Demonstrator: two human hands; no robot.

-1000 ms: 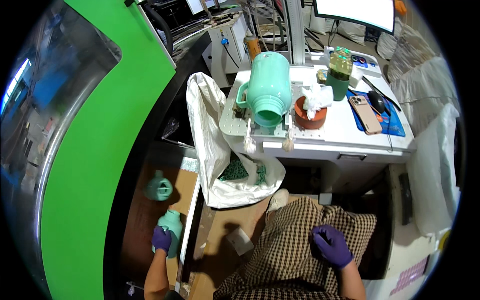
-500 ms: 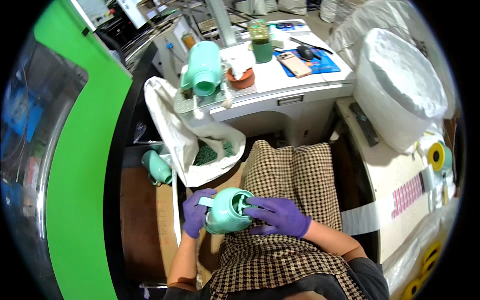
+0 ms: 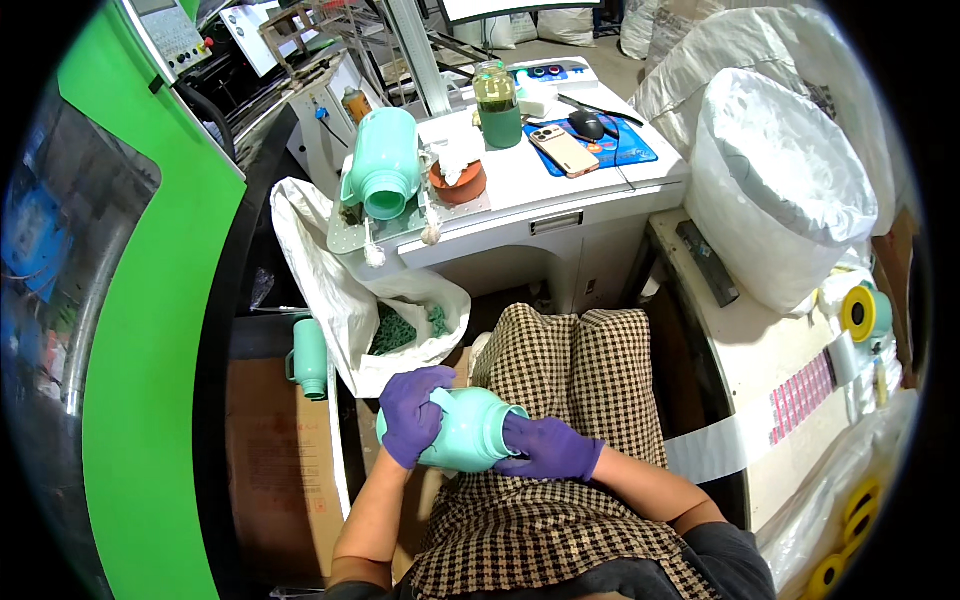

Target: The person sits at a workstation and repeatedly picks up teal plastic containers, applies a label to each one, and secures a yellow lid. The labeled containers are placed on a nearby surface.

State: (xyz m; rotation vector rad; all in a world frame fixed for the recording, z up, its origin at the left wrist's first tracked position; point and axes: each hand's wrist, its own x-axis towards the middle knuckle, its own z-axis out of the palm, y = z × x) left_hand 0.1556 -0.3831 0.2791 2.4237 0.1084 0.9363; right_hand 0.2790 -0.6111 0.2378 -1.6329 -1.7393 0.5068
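Note:
A mint-green plastic jug lies on its side above my lap, its mouth turned to the right. Purple-gloved, my left hand is closed round its rear part beside the handle. My right hand, in a matching glove, has its bunched fingers in the jug's mouth. Those fingertips are hidden inside, so what they pinch cannot be made out. Below the jug is a brown-and-black checked apron over my legs.
A white sack with green scraps stands ahead-left. Another mint jug lies on the white desk, near an orange-brown tape roll, a phone and a mouse. A smaller jug is at left; a lined white sack stands right.
The jug has tipped so its mouth faces right rather than up. My right fingers have gone deeper into the mouth, and my left hand has shifted over the jug's body. The view has shifted slightly.

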